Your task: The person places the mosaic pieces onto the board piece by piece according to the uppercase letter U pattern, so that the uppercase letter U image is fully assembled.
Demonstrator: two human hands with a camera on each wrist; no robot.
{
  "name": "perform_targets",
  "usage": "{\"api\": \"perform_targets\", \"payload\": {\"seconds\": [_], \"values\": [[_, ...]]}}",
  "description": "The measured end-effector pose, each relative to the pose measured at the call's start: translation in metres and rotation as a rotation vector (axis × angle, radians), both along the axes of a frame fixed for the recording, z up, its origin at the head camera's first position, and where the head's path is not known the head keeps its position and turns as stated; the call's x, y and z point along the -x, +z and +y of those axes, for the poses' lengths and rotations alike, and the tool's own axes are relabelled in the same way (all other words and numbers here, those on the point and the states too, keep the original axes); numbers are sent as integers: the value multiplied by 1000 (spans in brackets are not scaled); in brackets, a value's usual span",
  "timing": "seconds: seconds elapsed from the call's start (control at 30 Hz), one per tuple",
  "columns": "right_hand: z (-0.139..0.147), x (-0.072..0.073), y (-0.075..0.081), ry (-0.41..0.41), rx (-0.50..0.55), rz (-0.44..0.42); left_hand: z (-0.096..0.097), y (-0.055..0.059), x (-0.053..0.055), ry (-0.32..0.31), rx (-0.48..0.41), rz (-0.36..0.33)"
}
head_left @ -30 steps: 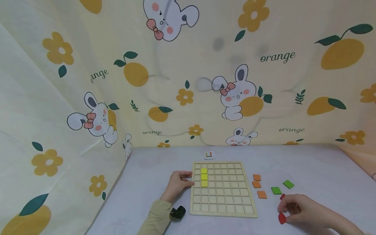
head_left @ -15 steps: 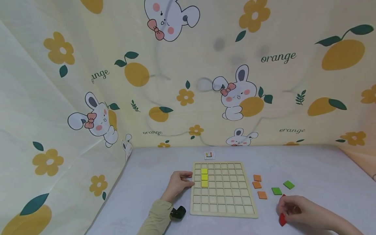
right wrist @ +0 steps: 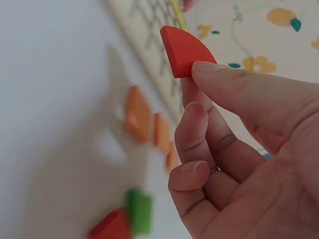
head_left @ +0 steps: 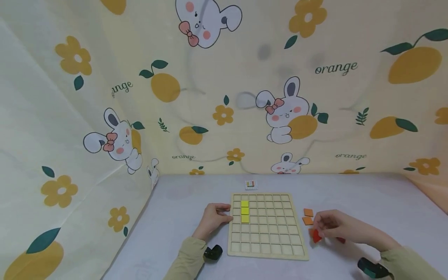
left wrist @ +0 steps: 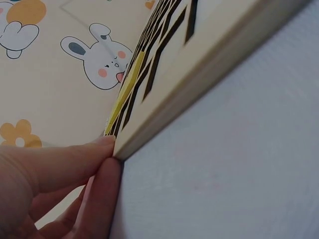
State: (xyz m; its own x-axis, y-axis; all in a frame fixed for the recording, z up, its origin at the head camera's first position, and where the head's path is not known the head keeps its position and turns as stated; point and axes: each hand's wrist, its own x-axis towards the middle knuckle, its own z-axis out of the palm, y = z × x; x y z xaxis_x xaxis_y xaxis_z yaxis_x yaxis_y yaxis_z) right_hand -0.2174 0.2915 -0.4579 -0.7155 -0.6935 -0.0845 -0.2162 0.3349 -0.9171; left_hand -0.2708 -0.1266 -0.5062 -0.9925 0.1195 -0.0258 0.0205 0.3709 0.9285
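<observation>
In the right wrist view, my right hand (right wrist: 249, 119) pinches a red quarter-circle piece (right wrist: 187, 52) between thumb and fingers. From the head view, this hand (head_left: 341, 226) hovers over the loose tiles right of the grid board (head_left: 269, 257). A second red piece (head_left: 341, 240) lies on the table under it. My left hand (head_left: 212, 218) rests thumb and fingertips against the board's left edge; the left wrist view shows its fingers (left wrist: 102, 194) right at the board's side. Three yellow squares (head_left: 245, 210) sit in a column in the board's second column.
Orange squares (head_left: 308, 212) lie beside the board's right edge, one partly behind the red piece. A green tile (right wrist: 139, 210) is on the table, hidden by the hand in the head view. Behind the board lies a small pattern card (head_left: 251, 184). A printed curtain (head_left: 245, 136) surrounds the table.
My right hand has lifted away from the near right with the red quarter-circle piece and moved left and farther back, toward the orange squares. The left hand has stayed at the board's edge.
</observation>
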Motion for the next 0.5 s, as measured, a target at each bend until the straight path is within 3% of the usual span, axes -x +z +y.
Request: {"api": "perform_targets", "payload": {"seconds": [0.27,0.5], "values": [[-54,35,18,-30,-29,32,-1,3,0,4,14,-4],[-99,57,23,59,-16,105,-1,3,1,-5,-12,-11]]}}
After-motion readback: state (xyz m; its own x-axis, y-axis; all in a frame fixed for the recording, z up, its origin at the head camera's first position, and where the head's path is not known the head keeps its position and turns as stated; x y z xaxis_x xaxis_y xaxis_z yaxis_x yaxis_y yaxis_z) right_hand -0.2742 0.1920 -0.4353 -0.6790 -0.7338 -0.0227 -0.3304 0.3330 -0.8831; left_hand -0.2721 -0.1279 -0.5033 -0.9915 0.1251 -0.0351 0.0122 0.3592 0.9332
